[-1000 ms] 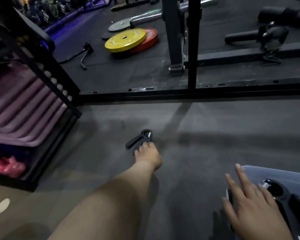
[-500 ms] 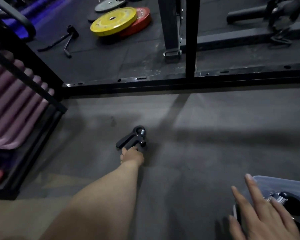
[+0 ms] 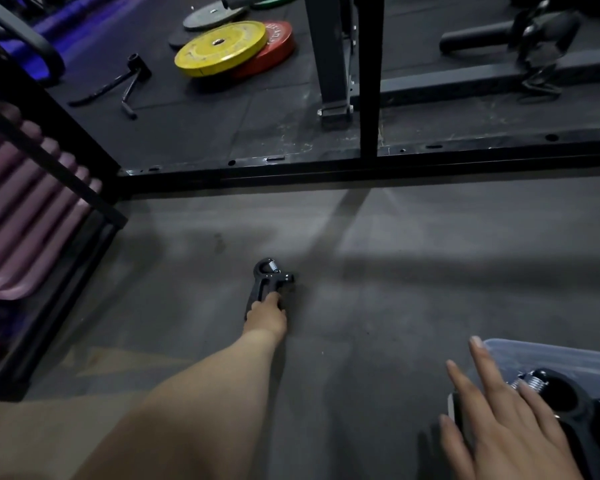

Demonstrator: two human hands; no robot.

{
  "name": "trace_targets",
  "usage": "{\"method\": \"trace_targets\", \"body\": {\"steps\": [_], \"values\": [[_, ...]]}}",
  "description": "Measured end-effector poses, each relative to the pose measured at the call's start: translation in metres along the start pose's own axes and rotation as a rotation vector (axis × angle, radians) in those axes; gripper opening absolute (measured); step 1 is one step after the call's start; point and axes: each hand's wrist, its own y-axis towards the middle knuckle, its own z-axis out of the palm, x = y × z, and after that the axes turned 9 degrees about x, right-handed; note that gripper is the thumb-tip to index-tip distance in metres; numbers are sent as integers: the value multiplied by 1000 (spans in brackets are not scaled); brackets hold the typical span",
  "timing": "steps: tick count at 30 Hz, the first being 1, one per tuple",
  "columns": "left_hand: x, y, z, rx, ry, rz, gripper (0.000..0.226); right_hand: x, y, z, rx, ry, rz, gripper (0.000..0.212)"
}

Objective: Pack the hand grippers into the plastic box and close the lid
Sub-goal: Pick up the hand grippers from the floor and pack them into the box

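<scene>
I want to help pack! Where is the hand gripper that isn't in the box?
The hand gripper lies on the grey floor mid-frame in the head view, its handles in the left hand, well left of the plastic box.

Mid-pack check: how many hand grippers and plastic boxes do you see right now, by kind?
Hand grippers: 2 (floor gripper gripped by left hand; boxed gripper beside right hand); others may be hidden.
Plastic box: 1
Total: 3

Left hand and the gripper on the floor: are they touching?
Touching. The head view shows the left hand over the handles of the gripper, no gap between them.
</scene>
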Motion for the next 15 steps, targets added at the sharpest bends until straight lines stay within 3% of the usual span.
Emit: {"method": "trace_targets", "body": {"steps": [4,9,15], "values": [[0,0,0,48,-25,-12,44,0,0,-1,-25,-4,7,65],[-5,1,6,82,22,10,29,-2,1,1,-25,-15,-30,63],[-10,-15,3,-73,132,122,24,-4,1,3,12,-21,-54,62]]}}
